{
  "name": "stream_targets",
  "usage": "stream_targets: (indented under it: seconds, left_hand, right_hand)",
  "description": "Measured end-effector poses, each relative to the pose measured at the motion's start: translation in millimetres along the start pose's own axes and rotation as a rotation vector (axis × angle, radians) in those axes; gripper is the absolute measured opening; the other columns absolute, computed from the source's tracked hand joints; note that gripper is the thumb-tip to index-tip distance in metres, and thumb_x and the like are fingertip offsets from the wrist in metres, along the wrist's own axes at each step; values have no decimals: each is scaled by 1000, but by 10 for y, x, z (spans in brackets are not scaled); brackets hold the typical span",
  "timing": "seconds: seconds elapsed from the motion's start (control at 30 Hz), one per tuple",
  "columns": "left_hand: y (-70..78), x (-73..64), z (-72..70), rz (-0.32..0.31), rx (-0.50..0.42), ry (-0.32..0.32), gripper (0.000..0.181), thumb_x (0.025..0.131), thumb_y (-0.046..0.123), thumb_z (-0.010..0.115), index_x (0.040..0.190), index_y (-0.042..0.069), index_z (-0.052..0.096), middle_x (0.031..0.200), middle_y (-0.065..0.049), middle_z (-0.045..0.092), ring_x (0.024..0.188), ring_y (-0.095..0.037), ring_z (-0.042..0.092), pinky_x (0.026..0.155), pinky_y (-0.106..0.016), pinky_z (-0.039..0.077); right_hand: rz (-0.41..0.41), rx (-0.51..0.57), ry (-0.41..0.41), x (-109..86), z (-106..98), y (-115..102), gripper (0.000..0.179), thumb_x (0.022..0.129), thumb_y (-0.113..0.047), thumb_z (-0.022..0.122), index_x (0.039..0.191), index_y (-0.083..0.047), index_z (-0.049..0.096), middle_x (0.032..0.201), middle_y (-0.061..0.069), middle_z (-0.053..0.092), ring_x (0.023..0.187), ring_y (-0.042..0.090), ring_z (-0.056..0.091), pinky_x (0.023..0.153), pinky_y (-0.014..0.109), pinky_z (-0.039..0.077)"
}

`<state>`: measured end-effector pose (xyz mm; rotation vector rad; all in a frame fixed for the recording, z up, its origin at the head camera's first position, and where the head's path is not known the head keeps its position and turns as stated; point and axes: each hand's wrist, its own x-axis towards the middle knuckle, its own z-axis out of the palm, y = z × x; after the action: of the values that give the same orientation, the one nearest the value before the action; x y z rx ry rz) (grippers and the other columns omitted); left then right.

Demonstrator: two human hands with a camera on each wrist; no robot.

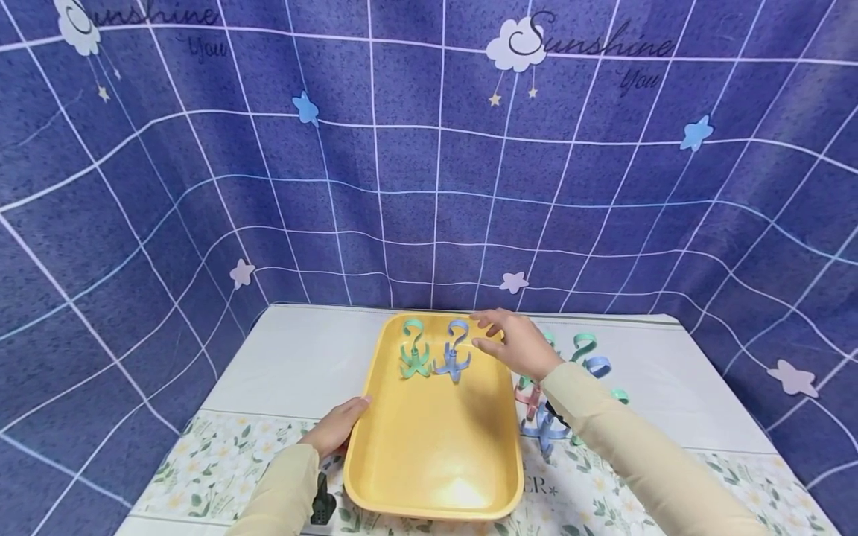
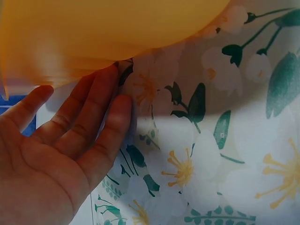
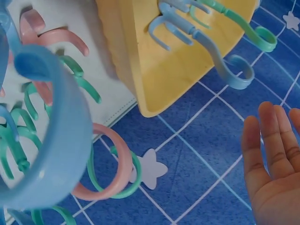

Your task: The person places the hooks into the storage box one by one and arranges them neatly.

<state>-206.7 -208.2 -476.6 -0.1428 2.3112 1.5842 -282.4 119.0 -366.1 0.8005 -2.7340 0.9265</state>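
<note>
A yellow tray (image 1: 429, 447) holds two plastic claw hooks with curled tops, one green (image 1: 415, 357) and one blue (image 1: 453, 361), side by side at its far end. My right hand (image 1: 516, 344) hovers over the tray's far right corner beside the blue hook, holding nothing; its fingers are loosely extended in the right wrist view. My left hand (image 1: 337, 426) rests against the tray's left side. In the left wrist view its nearly straight fingers (image 2: 101, 103) meet the tray's lower edge.
More claw hooks lie right of the tray, including a pink one (image 3: 61, 35), a green one (image 3: 16, 145) and a large near blue one (image 3: 70, 126). My right forearm partly covers this pile in the head view. A blue gridded curtain (image 1: 429, 164) stands behind the table.
</note>
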Motion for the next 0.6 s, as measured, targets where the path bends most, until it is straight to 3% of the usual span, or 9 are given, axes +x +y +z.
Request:
stream_targets:
  seconds: [0.6]
  left_hand:
    - [2, 23, 6, -29, 7, 21, 58, 110, 45, 37, 143, -2, 49, 95, -11, 69, 78, -24, 70, 67, -40, 59]
  right_hand:
    - [-39, -11, 23, -349, -332, 42, 36, 97, -16, 72, 131, -7, 67, 125, 11, 68, 102, 26, 65, 84, 47, 56]
